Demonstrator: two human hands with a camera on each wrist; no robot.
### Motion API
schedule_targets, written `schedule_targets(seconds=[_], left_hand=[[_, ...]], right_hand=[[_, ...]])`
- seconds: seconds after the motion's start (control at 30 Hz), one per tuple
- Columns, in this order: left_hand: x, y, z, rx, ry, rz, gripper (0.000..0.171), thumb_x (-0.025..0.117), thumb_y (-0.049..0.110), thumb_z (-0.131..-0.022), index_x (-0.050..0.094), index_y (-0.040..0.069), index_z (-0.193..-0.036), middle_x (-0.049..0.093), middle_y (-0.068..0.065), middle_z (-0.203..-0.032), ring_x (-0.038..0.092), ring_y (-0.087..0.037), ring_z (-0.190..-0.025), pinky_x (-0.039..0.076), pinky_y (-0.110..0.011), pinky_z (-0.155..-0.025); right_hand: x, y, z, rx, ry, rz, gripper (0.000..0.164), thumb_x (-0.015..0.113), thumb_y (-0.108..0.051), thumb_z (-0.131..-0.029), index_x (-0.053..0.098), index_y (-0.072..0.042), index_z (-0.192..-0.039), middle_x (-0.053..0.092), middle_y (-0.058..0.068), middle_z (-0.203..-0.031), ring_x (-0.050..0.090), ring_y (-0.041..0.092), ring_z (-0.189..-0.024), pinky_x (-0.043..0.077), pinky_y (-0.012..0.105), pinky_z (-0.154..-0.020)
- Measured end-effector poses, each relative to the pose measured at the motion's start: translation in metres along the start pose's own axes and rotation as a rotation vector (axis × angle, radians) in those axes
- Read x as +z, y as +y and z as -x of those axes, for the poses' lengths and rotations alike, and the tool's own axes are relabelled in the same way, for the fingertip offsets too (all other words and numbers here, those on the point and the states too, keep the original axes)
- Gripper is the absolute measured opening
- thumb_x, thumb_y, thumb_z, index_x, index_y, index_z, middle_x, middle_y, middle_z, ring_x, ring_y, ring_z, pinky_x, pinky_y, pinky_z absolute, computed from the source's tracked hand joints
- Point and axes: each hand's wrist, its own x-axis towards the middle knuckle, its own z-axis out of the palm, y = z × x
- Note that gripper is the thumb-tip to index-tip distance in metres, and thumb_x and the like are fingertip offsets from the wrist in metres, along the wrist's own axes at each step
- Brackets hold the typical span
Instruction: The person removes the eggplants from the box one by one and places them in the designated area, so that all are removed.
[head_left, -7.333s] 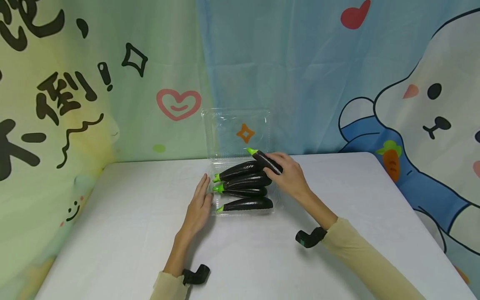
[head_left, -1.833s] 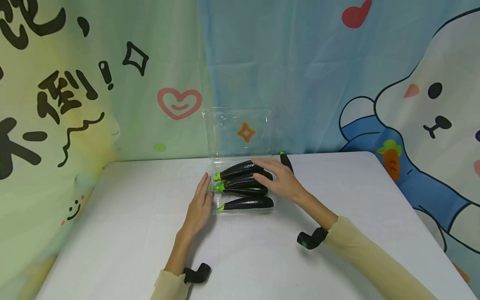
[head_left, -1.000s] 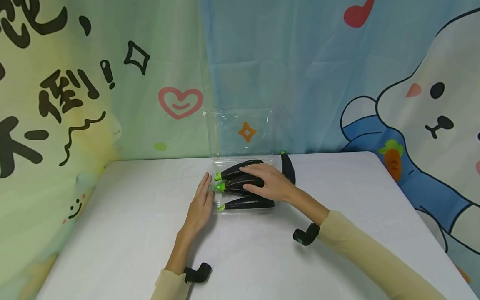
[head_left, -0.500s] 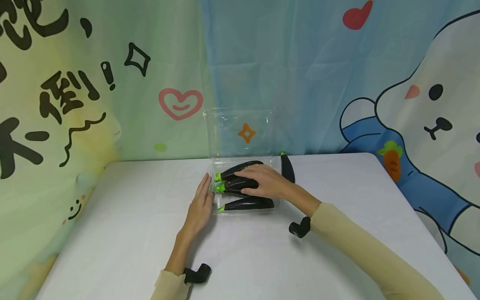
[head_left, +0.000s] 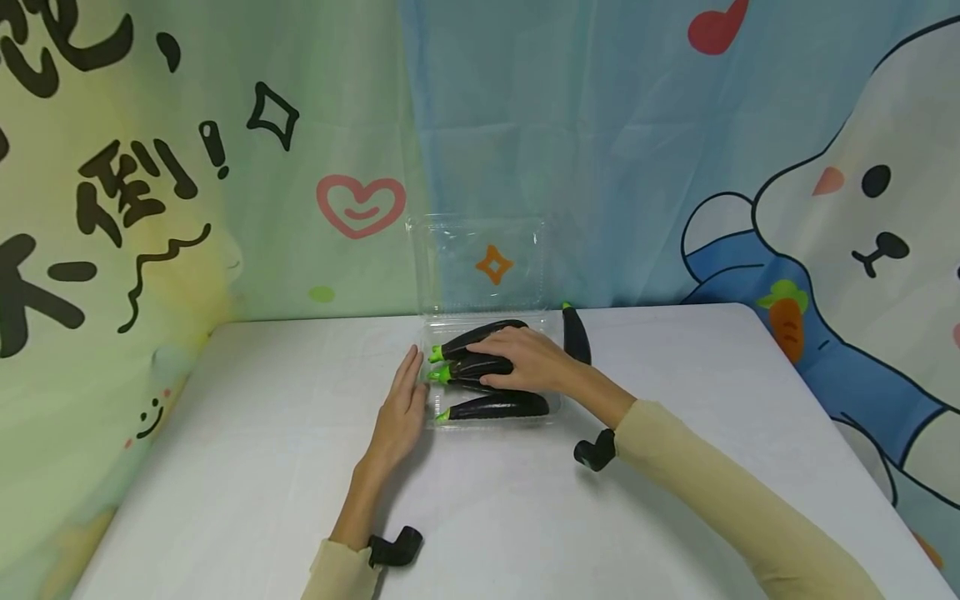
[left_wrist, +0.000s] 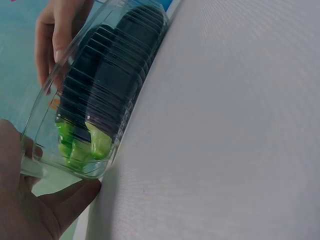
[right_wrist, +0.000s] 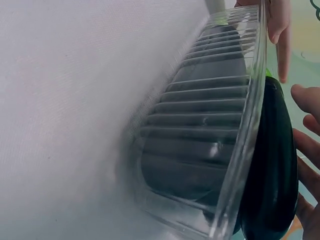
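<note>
Several glossy black eggplants with green stem ends lie in a clear plastic clamshell box [head_left: 555, 406], its lid [head_left: 480, 267] standing up behind. My right hand [head_left: 528, 360] reaches over the middle eggplant [head_left: 480, 367], fingers on its far side and thumb on its near side, covering its thick end. One eggplant [head_left: 483, 333] lies behind it, another [head_left: 498, 407] in front, and one [head_left: 472, 386] is partly hidden beneath. My left hand [head_left: 400, 412] rests with straight fingers along the box's left side; in the left wrist view its fingertips are at the box's end [left_wrist: 92, 172].
A single eggplant [head_left: 576, 335] lies on the white table [head_left: 495, 517] right of the box, its stem toward the back edge. A printed curtain [head_left: 637, 167] hangs directly behind the table. Each wrist wears a black camera mount [head_left: 397, 547].
Earlier my right hand held an eggplant above the box; that eggplant now lies on the table to the right. The hand came back left over the middle eggplant. My left hand stayed still.
</note>
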Motion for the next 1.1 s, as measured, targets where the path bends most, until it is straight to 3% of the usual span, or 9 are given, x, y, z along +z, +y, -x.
schedule_targets(seconds=[0.4,0.6,0.73,0.93,1.1], left_hand=[[0.0,-0.001,0.0,0.008,0.015,-0.01,0.051,0.034,0.021,-0.104,0.026,0.015,-0.154,0.018,0.009,-0.163,0.02,-0.018,-0.15,0.025,-0.049,-0.12],[0.0,-0.002,0.0,0.003,0.01,-0.007,0.051,0.034,0.022,-0.104,0.027,0.015,-0.154,0.018,0.009,-0.163,0.02,-0.018,-0.15,0.024,-0.049,-0.12],[0.0,-0.001,0.0,0.005,0.009,-0.004,0.051,0.034,0.022,-0.104,0.027,0.014,-0.154,0.019,0.008,-0.163,0.021,-0.018,-0.15,0.025,-0.05,-0.119],[0.0,-0.001,-0.001,0.009,0.008,-0.002,0.051,0.034,0.022,-0.104,0.027,0.015,-0.154,0.019,0.007,-0.163,0.021,-0.019,-0.15,0.025,-0.051,-0.119],[0.0,-0.001,-0.001,-0.003,0.001,0.003,0.051,0.033,0.022,-0.104,0.026,0.016,-0.155,0.017,0.01,-0.163,0.019,-0.019,-0.151,0.024,-0.051,-0.119]], right_hand=[[0.005,0.002,-0.006,0.036,-0.042,-0.011,0.046,0.065,-0.029,-0.093,0.057,-0.019,-0.137,0.062,0.005,-0.134,0.053,0.026,-0.127,0.044,0.047,-0.105],[0.008,0.003,-0.005,0.005,-0.017,0.0,0.039,0.066,-0.027,-0.092,0.063,-0.017,-0.13,0.065,0.004,-0.129,0.056,0.025,-0.125,0.04,0.048,-0.11],[0.009,0.002,-0.004,-0.029,0.008,0.043,0.038,0.066,-0.029,-0.092,0.064,-0.019,-0.128,0.066,0.001,-0.128,0.058,0.021,-0.123,0.039,0.045,-0.112],[0.012,0.002,-0.001,-0.11,0.092,0.142,0.037,0.067,-0.032,-0.09,0.066,-0.02,-0.125,0.067,-0.002,-0.125,0.063,0.018,-0.116,0.047,0.041,-0.104],[0.013,0.004,0.001,-0.162,0.171,0.161,0.036,0.07,-0.031,-0.089,0.068,-0.02,-0.122,0.068,-0.002,-0.122,0.064,0.017,-0.114,0.052,0.036,-0.099]])
